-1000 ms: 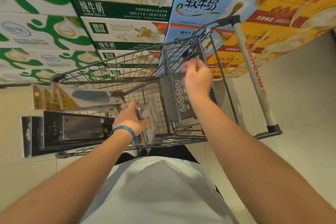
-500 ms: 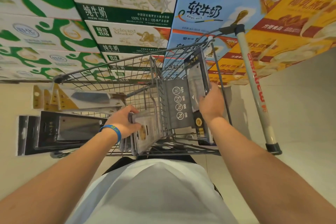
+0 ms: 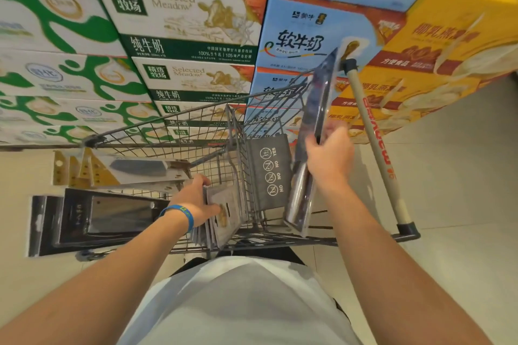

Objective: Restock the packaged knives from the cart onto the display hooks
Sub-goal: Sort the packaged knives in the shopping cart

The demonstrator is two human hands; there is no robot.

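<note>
A wire shopping cart (image 3: 173, 123) stands in front of me. My right hand (image 3: 329, 159) grips a long packaged knife (image 3: 314, 131) in a dark blister pack, held upright above the cart's child seat. My left hand (image 3: 196, 202) holds a stack of grey knife packs (image 3: 221, 221) standing in the near end of the basket. Black cleaver packs (image 3: 106, 216) and gold-carded cleaver packs (image 3: 134, 169) lie in the basket to the left. No display hooks are in view.
Stacked milk cartons (image 3: 182, 17) form a wall just beyond the cart, green-white on the left, blue and yellow on the right. The cart's handle (image 3: 375, 148) runs along the right side. Pale tiled floor (image 3: 462, 176) lies to the right.
My right hand has lifted the long knife pack higher out of the child seat area. My left hand stays on the grey stack. The camera has moved closer to the cartons.
</note>
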